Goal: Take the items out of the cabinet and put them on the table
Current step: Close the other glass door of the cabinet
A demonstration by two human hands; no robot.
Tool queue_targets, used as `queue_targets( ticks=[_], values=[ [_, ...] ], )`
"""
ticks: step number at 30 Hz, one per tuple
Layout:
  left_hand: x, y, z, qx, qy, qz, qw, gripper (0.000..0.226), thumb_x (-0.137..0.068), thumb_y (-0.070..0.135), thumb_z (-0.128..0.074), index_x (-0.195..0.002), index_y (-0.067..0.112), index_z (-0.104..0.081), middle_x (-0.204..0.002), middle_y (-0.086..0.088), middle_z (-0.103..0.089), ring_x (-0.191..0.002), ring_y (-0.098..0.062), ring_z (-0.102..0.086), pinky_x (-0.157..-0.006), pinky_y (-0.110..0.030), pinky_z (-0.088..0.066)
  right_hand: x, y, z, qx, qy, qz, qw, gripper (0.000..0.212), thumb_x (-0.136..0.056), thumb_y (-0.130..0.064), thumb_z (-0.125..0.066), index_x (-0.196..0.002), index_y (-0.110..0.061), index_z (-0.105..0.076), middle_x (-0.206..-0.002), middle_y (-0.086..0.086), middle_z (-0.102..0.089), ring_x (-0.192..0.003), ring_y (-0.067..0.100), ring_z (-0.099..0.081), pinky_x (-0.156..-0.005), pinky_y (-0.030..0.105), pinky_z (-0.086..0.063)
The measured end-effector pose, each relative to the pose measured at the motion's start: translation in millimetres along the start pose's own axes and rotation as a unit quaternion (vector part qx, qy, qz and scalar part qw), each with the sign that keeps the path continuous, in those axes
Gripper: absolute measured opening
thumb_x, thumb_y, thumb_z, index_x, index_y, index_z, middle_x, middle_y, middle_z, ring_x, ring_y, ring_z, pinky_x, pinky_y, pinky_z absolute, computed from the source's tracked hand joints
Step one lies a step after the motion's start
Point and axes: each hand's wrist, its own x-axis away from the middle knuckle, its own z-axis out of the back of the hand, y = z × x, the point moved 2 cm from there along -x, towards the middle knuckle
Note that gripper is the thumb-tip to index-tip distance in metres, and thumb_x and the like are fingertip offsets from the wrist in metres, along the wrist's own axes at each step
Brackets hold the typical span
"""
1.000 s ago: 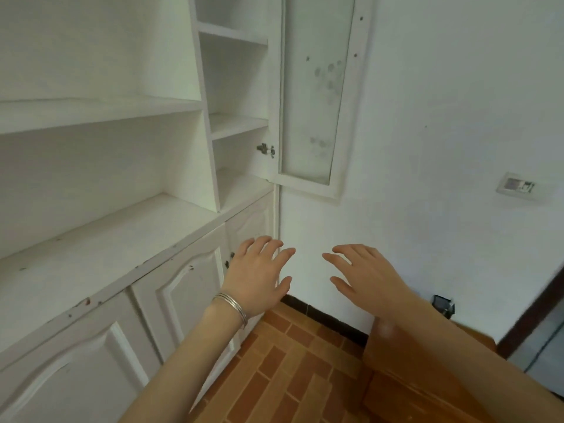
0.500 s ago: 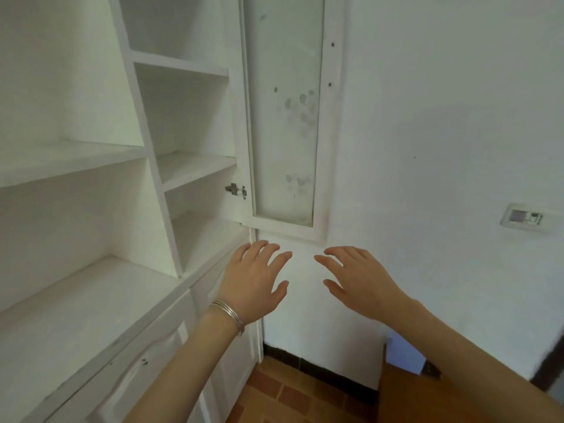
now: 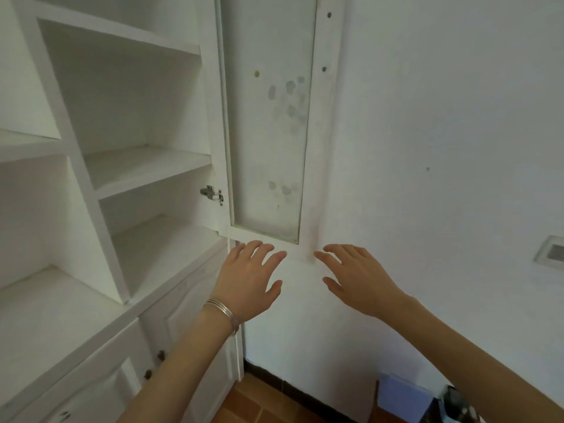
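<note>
Items: none show on any shelf in view; whether something sits higher up or behind the lower doors cannot be told.
Cabinet: the white cabinet fills the left half of the frame, its shelves bare.
Glass door: the door stands swung open at centre, frosted pane smudged with fingerprints, a metal hinge at its lower left.
Left hand: the left hand hangs at lower centre, fingers spread and apart, holding nothing, just below the door's bottom edge; a bangle circles the wrist.
Right hand: the right hand sits beside it to the right, also spread and empty, in front of the wall.
Change: over the last second the view has tilted up and drawn nearer; the floor and the brown furniture at lower right have nearly left the frame, while the upper shelves have come in. Both hands have kept their open pose.
Meaning: the person seems to be scanning upward for anything left, or readying to shut the door; the unloading looks nearly or fully done.
Bench: not in view.
Writing: a wall plate at right edge carries a label too blurred to read; no brand visible.
</note>
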Motion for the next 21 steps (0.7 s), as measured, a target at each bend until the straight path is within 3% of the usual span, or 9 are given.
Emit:
queue_targets(
  ticks=[12,21],
  values=[
    [-101,21,-38,-0.009,-0.002,0.062,0.998,0.051,-0.077,0.046,-0.04,-0.116,0.022,-0.063,-0.11,-0.002,-0.065,-0.105,-0.026,-0.059,-0.086,-0.04,-0.047,-62,118,-45,-0.039,-0.013,0.008,0.999,0.049,-0.077,-0.019,-0.07,-0.122,-0.003,-0.055,-0.116,0.017,-0.061,-0.1,0.035,-0.061,-0.084,0.045,-0.049],
    [-167,-6,-42,-0.026,0.023,0.045,0.998,0.052,-0.076,0.044,-0.04,-0.116,0.019,-0.062,-0.11,-0.004,-0.064,-0.103,-0.028,-0.059,-0.084,-0.04,-0.047,-116,154,-57,-0.053,-0.029,-0.027,0.998,0.056,-0.093,-0.028,-0.048,-0.141,-0.005,-0.03,-0.139,0.014,-0.041,-0.122,0.03,-0.044,-0.098,0.039,-0.035]
  ],
)
